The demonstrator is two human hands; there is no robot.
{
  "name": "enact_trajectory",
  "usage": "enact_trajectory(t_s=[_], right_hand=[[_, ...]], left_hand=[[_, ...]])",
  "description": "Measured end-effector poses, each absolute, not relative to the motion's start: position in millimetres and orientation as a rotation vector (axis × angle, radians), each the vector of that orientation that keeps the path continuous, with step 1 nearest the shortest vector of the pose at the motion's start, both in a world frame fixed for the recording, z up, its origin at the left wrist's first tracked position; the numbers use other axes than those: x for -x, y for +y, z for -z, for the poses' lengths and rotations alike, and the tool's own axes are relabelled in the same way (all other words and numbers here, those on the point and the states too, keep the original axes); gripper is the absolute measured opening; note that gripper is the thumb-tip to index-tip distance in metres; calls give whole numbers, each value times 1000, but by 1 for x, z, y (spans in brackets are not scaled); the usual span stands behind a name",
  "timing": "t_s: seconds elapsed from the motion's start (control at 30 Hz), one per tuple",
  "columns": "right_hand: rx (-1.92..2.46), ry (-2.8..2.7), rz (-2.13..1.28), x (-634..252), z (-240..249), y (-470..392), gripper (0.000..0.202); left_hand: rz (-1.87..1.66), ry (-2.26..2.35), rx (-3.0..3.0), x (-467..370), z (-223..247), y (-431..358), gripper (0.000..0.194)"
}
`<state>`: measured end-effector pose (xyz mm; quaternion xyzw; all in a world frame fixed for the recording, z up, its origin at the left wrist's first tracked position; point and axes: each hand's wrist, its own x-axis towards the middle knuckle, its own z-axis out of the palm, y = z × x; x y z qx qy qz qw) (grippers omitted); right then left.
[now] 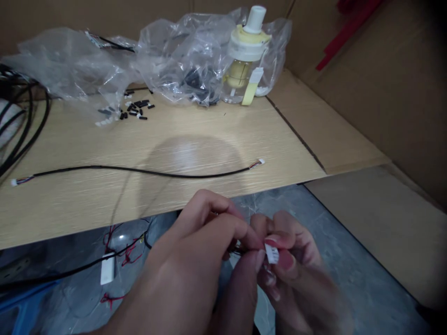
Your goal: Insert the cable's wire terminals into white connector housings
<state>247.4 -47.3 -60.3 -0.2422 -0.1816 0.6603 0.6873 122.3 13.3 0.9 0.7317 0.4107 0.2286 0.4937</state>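
White connector, seen from my head (271, 254): between the thumb and forefinger of my right hand (300, 274), in front of me beyond the table's near edge; clock hours below count from it.
Right hand: pinched on the connector's edges, probably so that the slotted face is uncovered and turned towards me.
Left hand (195, 251): curled, back towards me, thumb and forefinger closed just beside the connector, apparently on dark wires (238, 250); a hold so near the plug should steady them, though my own fingers hide most of it.
Black cable (167, 176): laid nearly straight across the wood-grain table (87, 144), one white plug (261, 161) at 12 o'clock, the other (14, 182) between 9 and 10, perhaps spread so both ends are easy to see.
Small black pieces (143, 103): loose between 10 and 11, among white bits, within reach but away from the cable.
Clear bags (167, 51): crumpled along the back, 10 to 12, presumably to free the front.
Lidded container (249, 46): upright near 12.
White block (107, 269): at 9, below table level, near red ties (131, 255).
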Motion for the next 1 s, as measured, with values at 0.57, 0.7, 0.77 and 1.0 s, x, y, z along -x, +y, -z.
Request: enact_trajectory(t_s=[0.57,0.7,0.77,1.0], right_hand=[[456,-322,-1453,-238,66,-48,9],[469,-300,-1447,-233,66,-49,10],[473,-295,-1435,-232,65,-51,10],[497,-332,-1398,-236,66,-51,7]], left_hand=[[-832,872,-1856,-125,16,6,19],[-783,786,-1794,-126,16,8,17],[-701,772,-1735,-126,15,9,18],[-786,720,-1712,-121,11,16,16]])
